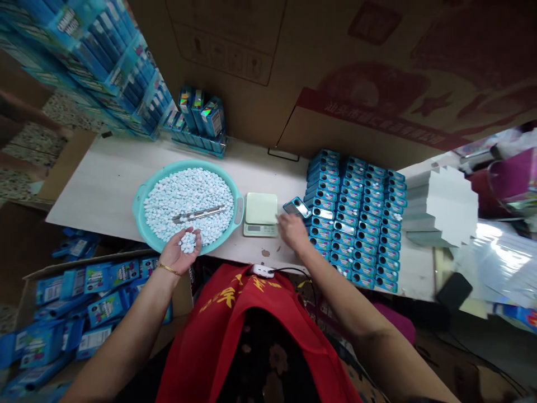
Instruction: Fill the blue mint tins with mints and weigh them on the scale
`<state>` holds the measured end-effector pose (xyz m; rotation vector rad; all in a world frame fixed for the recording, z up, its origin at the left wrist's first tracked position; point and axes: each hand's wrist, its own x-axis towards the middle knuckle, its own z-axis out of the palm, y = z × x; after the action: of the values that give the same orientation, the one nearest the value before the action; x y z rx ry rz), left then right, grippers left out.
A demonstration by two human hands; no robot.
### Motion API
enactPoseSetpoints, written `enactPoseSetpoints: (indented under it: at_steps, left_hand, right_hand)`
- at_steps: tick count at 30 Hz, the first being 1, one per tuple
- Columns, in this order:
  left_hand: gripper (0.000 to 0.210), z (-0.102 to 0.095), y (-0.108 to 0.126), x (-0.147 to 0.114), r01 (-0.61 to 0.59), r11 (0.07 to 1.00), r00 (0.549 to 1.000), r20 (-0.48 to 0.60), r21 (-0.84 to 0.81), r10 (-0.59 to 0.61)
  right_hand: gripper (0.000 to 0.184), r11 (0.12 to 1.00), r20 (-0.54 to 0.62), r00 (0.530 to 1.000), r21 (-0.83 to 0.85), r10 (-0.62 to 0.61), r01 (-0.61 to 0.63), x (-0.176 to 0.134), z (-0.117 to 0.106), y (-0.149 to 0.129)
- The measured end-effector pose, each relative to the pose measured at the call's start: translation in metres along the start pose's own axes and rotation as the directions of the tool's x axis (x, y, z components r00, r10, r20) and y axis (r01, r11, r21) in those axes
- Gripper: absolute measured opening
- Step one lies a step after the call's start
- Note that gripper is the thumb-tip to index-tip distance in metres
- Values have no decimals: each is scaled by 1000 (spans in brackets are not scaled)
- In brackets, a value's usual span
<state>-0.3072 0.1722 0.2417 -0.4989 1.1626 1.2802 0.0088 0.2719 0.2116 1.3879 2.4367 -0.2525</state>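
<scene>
My left hand (183,252), palm up and cupped, holds a small heap of white candies (188,242) over the near rim of a turquoise basin (138,210). More of the same pale candies fill the basin, and a metal trough-like scoop (199,214) lies on them. Slightly blurred, my right hand (292,230) is at the right edge of a pale green kitchen scale (260,209), fingers curled together; what they pinch, if anything, is hidden. Just beyond it, a blue box with a dark hole (297,207) lies askew against rows of similar blue boxes (352,224).
Behind the table rises a large cardboard carton (251,67). Blue packs stand in a clear tray (199,140), beside tall stacked packs (113,61). An open carton of blue packs (104,296) sits low left. White folded card (440,207) stands right; a power strip (263,271) lies in front.
</scene>
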Motion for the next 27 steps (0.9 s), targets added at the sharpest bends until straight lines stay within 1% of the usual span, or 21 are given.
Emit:
enactPoseSetpoints:
  at_steps: [1,2,3,4,6,7,9,11,14,16,18,20,23,25,27]
  left_hand:
    - [13,0,1,0,-1,1000,1000,6,-4,1]
    - [13,0,2,0,-5,1000,1000,9,-9,5]
    - [12,1,2,-1,-11,1000,1000,11,-14,11]
    - [12,1,3,-1,-14,1000,1000,15,-20,14]
    - [12,3,2,-2,-12,1000,999,37,-27,13]
    - [13,4,2,-2,-5,1000,998,55,-26,7]
    - [14,5,1,-3,2,1000,997,80,-19,-1]
    - [14,5,0,-2,-2,1000,997,80,-8,2]
    - [13,2,0,-1,-5,1000,998,63,0,5]
    - [13,-1,1,-1,0,1000,998,61,-10,1]
    - [13,-5,3,0,1,1000,998,65,-27,1]
    - [13,-7,5,0,1,999,998,69,-49,3]
    - [15,-8,5,0,1,997,997,79,-78,5]
    - [16,-6,5,-1,0,996,996,94,-85,8]
    - [16,-3,4,-2,2,996,994,105,-86,7]
  right_hand:
    - [41,996,-86,993,-1,85,-86,-1,-5,12]
    - [44,984,-169,970,1,177,-179,-1,-8,23]
    - [48,965,-231,938,8,258,-263,-1,-10,33]
    - [54,946,-262,912,12,316,-324,0,-10,41]
    - [61,926,-241,899,-1,366,-378,3,-8,51]
    - [61,920,-226,897,-9,380,-392,5,-7,53]
    - [54,911,-215,893,-28,396,-411,9,-5,53]
    - [41,914,-219,897,-48,383,-402,11,-5,51]
    - [29,941,-218,924,-60,314,-334,10,-9,50]
    - [29,947,-224,926,-36,304,-319,6,-14,51]
    - [34,945,-245,915,15,320,-326,1,-20,53]
    - [39,946,-291,900,84,323,-312,-3,-28,54]
    - [41,965,-351,903,173,249,-199,-1,-42,46]
    - [40,975,-356,919,197,169,-102,5,-50,35]
    - [39,981,-347,933,194,99,-32,15,-55,20]
